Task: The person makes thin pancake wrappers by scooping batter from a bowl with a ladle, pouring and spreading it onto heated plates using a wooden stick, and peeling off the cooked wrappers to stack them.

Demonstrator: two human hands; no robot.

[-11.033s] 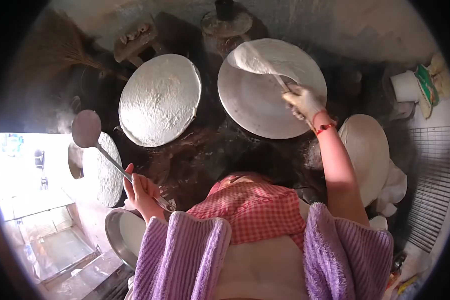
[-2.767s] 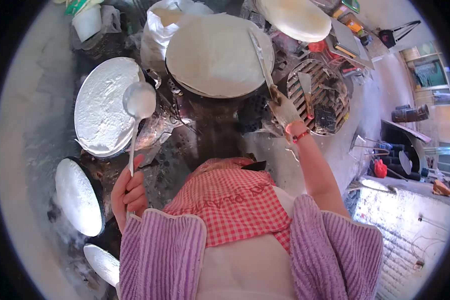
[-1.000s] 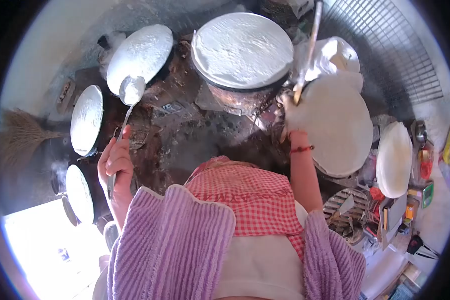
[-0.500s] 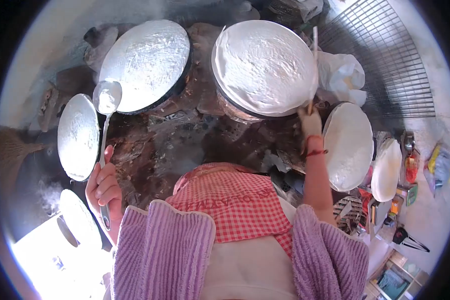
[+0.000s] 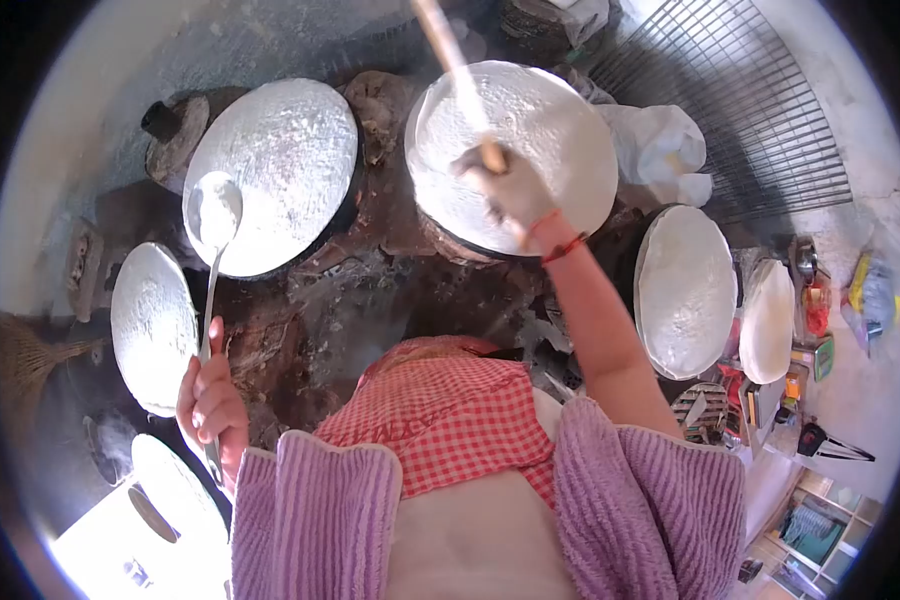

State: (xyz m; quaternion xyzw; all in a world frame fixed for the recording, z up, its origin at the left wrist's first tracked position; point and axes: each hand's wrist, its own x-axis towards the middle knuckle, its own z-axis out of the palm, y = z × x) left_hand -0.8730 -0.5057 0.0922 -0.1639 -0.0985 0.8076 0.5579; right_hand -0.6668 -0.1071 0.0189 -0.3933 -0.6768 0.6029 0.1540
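Observation:
My left hand (image 5: 213, 400) grips the long handle of a metal ladle (image 5: 215, 208), its bowl over the left edge of a round griddle coated with white batter (image 5: 280, 170). My right hand (image 5: 507, 188) is closed round the handle of a long, flat wooden spatula (image 5: 457, 75), blurred by motion. That hand is above the central griddle, where a white round sheet (image 5: 570, 150) lies. Another sheet (image 5: 684, 290) covers a griddle to the right. At the left stands one more coated griddle (image 5: 154, 325).
Farther right is a pale stack of round sheets (image 5: 768, 322). A wire rack (image 5: 740, 110) leans at the upper right beside a white plastic bag (image 5: 660, 145). A straw broom (image 5: 30, 360) is at the far left. Steam rises at the lower left.
My right hand and the spatula have moved left from the right edge of the central griddle to above its middle. The ladle stays in my left hand. The view has shifted across the griddles.

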